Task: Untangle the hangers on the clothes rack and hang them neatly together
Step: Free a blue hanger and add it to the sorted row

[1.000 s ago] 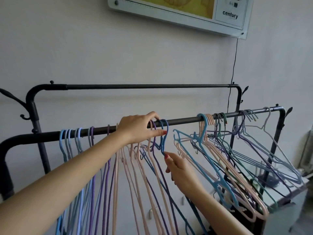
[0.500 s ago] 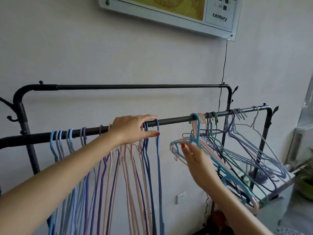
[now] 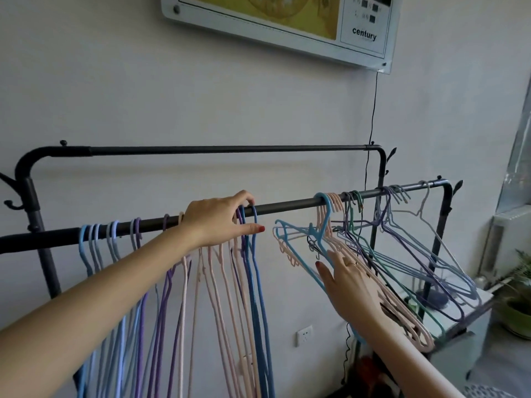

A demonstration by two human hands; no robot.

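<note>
1. Pale wall (image 3: 143, 96) fills the background, with a framed panel (image 3: 281, 21) at upper centre.
2. Left hand (image 3: 218, 218), at frame centre, is laid over the rail (image 3: 287, 203); its fingers are curled round the hooks of the blue hangers (image 3: 258, 282).
3. Right hand (image 3: 349, 280), at lower right, is held with straight fingers against the tangle (image 3: 402, 254); nothing is gripped.
4. Sorted hangers (image 3: 129, 282) hang straight at left, so roughly half is judged done; the tangle remains.
5. A pot (image 3: 517, 317) holding a plant (image 3: 521, 274) is seen at the right edge.
</note>
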